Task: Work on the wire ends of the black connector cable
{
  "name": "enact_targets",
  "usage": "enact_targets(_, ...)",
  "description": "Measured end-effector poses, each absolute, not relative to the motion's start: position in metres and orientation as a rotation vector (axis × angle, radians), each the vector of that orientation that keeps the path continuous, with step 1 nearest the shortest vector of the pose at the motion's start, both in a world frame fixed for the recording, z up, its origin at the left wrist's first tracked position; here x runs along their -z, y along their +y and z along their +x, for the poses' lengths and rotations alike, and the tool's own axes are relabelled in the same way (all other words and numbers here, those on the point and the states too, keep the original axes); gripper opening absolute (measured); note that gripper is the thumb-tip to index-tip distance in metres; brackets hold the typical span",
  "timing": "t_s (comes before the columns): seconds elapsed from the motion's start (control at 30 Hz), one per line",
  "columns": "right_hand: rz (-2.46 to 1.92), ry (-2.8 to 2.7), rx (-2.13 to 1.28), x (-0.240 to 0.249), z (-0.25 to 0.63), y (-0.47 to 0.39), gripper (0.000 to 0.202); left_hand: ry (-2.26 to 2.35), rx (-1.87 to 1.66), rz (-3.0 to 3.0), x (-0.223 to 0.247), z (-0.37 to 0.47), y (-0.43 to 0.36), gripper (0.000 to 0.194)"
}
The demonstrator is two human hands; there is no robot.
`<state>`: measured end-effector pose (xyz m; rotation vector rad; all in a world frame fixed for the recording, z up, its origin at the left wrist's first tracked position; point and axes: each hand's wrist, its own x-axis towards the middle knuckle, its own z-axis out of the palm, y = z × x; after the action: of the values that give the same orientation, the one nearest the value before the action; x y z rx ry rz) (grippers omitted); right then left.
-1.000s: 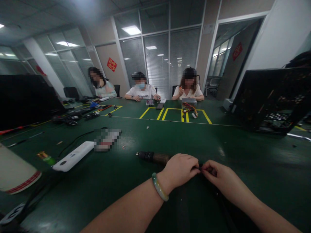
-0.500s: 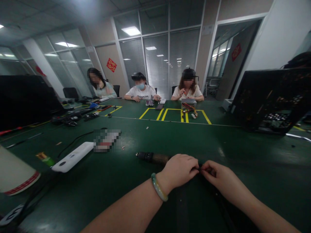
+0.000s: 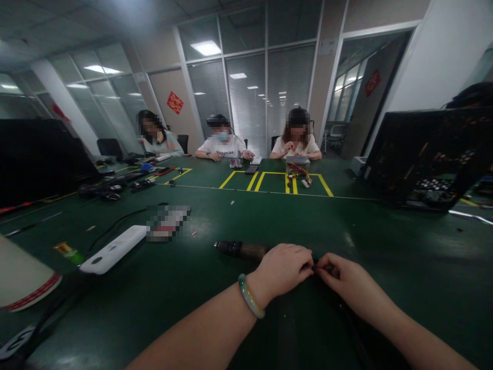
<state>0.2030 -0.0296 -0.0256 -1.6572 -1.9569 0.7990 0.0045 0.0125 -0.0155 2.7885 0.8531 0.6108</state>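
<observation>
A dark electric screwdriver (image 3: 252, 251) lies on the green table with its chuck end pointing left. My left hand (image 3: 287, 267), with a bangle at the wrist, is closed over its rear part and hides that end. Close beside it, my right hand (image 3: 339, 275) is pinched at the tail of the tool, on what looks like its black cable. The fingertips of both hands nearly meet, and the small part between them is mostly covered. A dark cable (image 3: 348, 321) runs from under my right hand toward the table's near edge.
To the left are a white power strip (image 3: 115, 250), a blurred flat item (image 3: 169, 223), a green battery (image 3: 71, 253) and a paper cup (image 3: 26, 277). A black computer case (image 3: 423, 159) stands at the right. Several people sit across the table, one behind a power supply (image 3: 297, 163).
Both hands stay at the rear of the screwdriver with almost the same grip. The whole view has shifted very slightly.
</observation>
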Motion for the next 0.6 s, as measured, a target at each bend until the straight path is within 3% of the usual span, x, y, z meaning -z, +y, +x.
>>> enact_targets(0.13,-1.662,-1.952,-0.816,0.0237,0.2030,-0.0300,0.017,0.946,-0.625,2.738,0.0153,0.0048,0.0122,0.027)
enact_targets(0.6,-1.684,-1.940,-0.816,0.0241,0.2047,-0.0281,0.017,0.859,-0.612,2.849,0.0179,0.0056,0.0137,0.007)
